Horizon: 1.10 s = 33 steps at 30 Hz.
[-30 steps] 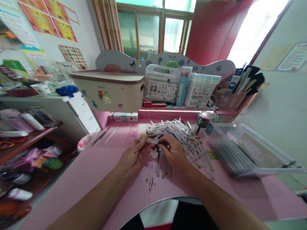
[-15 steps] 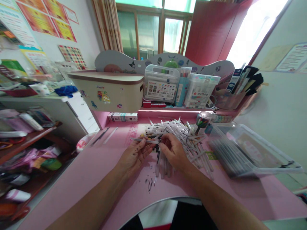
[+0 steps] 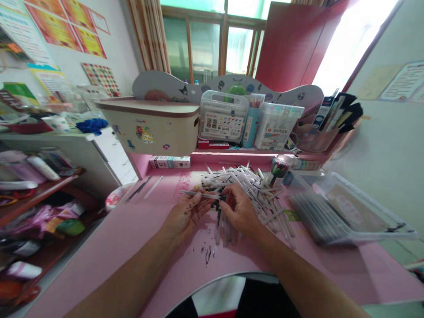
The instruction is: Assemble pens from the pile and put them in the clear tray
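My left hand [image 3: 185, 216] holds a slim white pen [image 3: 198, 193] between thumb and fingers, its dark end pointing right. My right hand [image 3: 240, 211] pinches at that dark end, just in front of a heap of white pens [image 3: 255, 185] lying crisscrossed. Some pens in the heap have black ends. Small black bits [image 3: 208, 255] are scattered on the pink desk [image 3: 99, 251] below my hands. The fingers hide the exact join at the pen's end.
A clear plastic tray [image 3: 344, 212] holding a row of pens stands to the right of the heap. Behind are a small box [image 3: 169, 162], a metal can [image 3: 280, 170], a beige bin [image 3: 149, 128] and marker cases [image 3: 223, 117]. Shelves lie to the left.
My right fingers have drawn in to the dark end of the white pen. The left hand and the heap have barely moved.
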{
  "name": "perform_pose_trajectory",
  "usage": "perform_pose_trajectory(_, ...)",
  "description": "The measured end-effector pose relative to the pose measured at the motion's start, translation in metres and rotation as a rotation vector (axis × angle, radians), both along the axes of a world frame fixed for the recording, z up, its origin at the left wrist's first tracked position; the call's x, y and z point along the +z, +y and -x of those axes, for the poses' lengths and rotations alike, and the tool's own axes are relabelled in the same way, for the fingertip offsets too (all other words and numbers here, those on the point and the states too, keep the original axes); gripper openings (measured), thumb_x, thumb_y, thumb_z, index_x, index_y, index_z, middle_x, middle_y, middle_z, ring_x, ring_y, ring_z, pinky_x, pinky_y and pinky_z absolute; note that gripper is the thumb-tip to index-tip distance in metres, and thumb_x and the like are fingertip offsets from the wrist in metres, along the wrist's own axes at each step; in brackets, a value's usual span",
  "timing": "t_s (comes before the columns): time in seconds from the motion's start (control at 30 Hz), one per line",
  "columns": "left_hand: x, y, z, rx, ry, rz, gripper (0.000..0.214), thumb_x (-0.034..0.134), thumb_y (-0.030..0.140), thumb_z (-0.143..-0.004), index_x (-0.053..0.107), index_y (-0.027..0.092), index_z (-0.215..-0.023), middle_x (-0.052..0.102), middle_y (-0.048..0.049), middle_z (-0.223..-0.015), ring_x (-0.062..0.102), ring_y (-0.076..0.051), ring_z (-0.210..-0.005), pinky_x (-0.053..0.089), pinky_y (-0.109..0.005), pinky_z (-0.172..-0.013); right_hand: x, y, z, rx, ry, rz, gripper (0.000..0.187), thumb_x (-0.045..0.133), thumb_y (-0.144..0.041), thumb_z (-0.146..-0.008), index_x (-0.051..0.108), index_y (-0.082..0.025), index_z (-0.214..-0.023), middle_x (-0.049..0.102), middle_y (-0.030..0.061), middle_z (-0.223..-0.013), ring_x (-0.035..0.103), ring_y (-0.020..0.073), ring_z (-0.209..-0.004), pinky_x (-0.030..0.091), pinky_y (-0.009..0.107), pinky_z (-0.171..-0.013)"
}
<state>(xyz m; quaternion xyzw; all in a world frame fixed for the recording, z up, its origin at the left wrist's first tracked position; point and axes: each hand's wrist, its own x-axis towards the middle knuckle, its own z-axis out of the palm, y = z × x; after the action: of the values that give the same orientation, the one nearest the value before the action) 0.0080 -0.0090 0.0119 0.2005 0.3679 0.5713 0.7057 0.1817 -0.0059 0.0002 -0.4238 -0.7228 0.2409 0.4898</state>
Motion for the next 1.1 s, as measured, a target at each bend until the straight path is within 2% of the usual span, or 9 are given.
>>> perform_pose_trajectory(0.07,-0.0006,0.0000,0.0001,-0.010,-0.003,-0.012,0.012,0.058,0.003,-0.091,0.065,0.011,-0.096,0.079,-0.0110,-0.090,0.077,-0.016,-0.073,0.064,-0.022,-0.065,0.0004,0.0005,0.0003,0.017,-0.008,-0.026,0.003,0.057,-0.018,-0.086,0.058,-0.021,-0.085,0.054,0.0020,-0.087,0.052,0.0170,-0.080,0.043,0.030,-0.073)
perform_pose_trajectory(0.2,0.0008,-0.0010,-0.0016,-0.007,-0.002,-0.003,0.009,0.061,0.004,-0.090,0.065,0.011,-0.093,0.079,-0.0114,-0.087,0.076,-0.017,-0.070,0.064,-0.023,-0.064,0.0001,0.0006,0.0010,0.004,0.026,0.007,0.027,0.045,-0.026,-0.097,0.056,-0.021,-0.073,0.055,0.0029,-0.084,0.054,0.0182,-0.082,0.043,0.032,-0.078)
perform_pose_trajectory(0.33,0.0007,-0.0008,-0.0009,-0.007,-0.005,-0.006,0.010,0.062,0.004,-0.089,0.066,0.012,-0.094,0.079,-0.0104,-0.088,0.076,-0.016,-0.072,0.064,-0.022,-0.065,0.0008,-0.0019,0.0007,-0.005,0.011,0.009,0.003,0.056,-0.019,-0.085,0.058,-0.021,-0.087,0.054,0.0011,-0.085,0.051,0.0165,-0.075,0.042,0.030,-0.070)
perform_pose_trajectory(0.43,0.0000,-0.0004,0.0001,-0.021,-0.003,-0.012,0.011,0.062,0.004,-0.089,0.066,0.012,-0.095,0.079,-0.0098,-0.088,0.077,-0.016,-0.072,0.064,-0.022,-0.066,0.0020,-0.0024,0.0004,0.006,-0.008,-0.018,0.006,0.057,-0.017,-0.081,0.057,-0.021,-0.085,0.053,0.0010,-0.084,0.051,0.0164,-0.075,0.042,0.030,-0.069)
perform_pose_trajectory(0.47,0.0000,-0.0004,0.0000,-0.022,-0.003,-0.014,0.011,0.062,0.004,-0.089,0.066,0.012,-0.095,0.079,-0.0099,-0.088,0.077,-0.016,-0.073,0.064,-0.022,-0.066,0.0022,-0.0021,0.0003,0.013,-0.013,-0.022,0.005,0.055,-0.018,-0.085,0.056,-0.021,-0.081,0.054,0.0013,-0.083,0.051,0.0169,-0.076,0.042,0.030,-0.071)
perform_pose_trajectory(0.57,0.0006,-0.0008,-0.0009,-0.021,-0.002,-0.014,0.010,0.061,0.004,-0.089,0.066,0.012,-0.094,0.079,-0.0108,-0.089,0.077,-0.017,-0.073,0.064,-0.022,-0.065,0.0021,-0.0009,0.0002,0.010,0.005,0.009,0.023,0.046,-0.025,-0.094,0.052,-0.022,-0.072,0.054,0.0014,-0.078,0.052,0.0174,-0.077,0.042,0.031,-0.073)
perform_pose_trajectory(0.73,-0.0005,-0.0012,-0.0009,-0.023,0.002,-0.025,0.010,0.061,0.004,-0.089,0.066,0.012,-0.094,0.079,-0.0111,-0.088,0.077,-0.017,-0.074,0.063,-0.023,-0.067,0.0027,-0.0032,0.0002,0.012,0.027,0.062,0.003,0.055,-0.020,-0.083,0.056,-0.022,-0.085,0.054,-0.0005,-0.079,0.050,0.0154,-0.070,0.041,0.029,-0.065)
perform_pose_trajectory(0.8,-0.0019,-0.0013,-0.0004,-0.031,0.005,-0.037,0.011,0.063,0.005,-0.088,0.066,0.012,-0.095,0.079,-0.0109,-0.090,0.077,-0.017,-0.077,0.063,-0.023,-0.069,0.0039,-0.0045,0.0002,0.017,0.012,0.059,0.005,0.056,-0.018,-0.080,0.056,-0.022,-0.084,0.053,-0.0013,-0.076,0.049,0.0147,-0.067,0.040,0.028,-0.062)
perform_pose_trajectory(1.1,-0.0011,-0.0026,-0.0012,-0.046,0.025,-0.063,0.009,0.065,0.006,-0.087,0.066,0.012,-0.092,0.079,-0.0100,-0.088,0.077,-0.017,-0.076,0.063,-0.023,-0.067,0.0036,-0.0052,-0.0006,0.029,0.026,0.057,0.012,0.052,-0.024,-0.087,0.055,-0.022,-0.075,0.055,-0.0004,-0.075,0.052,0.0161,-0.071,0.040,0.029,-0.067)
